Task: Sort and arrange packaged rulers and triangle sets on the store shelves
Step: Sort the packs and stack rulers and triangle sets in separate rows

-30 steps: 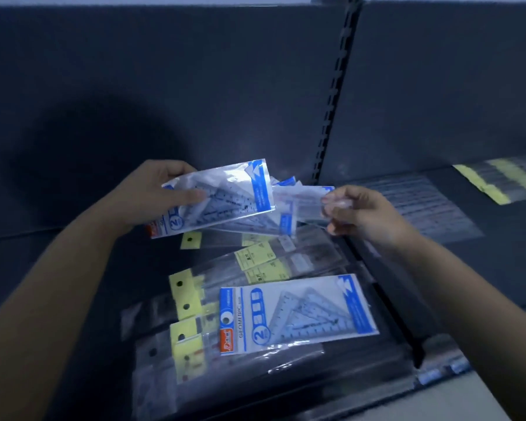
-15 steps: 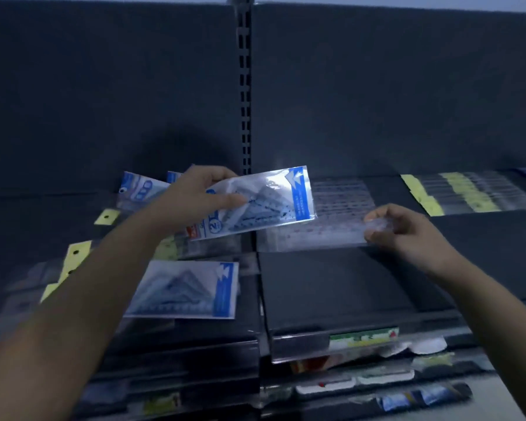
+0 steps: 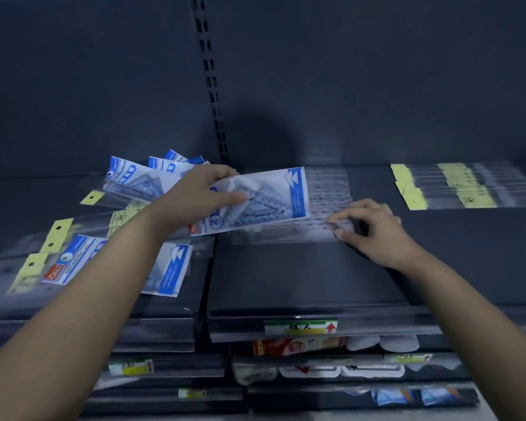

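On shelf, right hand pinching ruler pack edge

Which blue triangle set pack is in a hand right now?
The triangle pack gripped by the left hand; the other packs lie on the left shelf.

Right of the slotted upright, the bare shelf lies open toward its front edge; yellow-tagged ruler packs block the back far right of it, and heaped triangle-set packs crowd its left side
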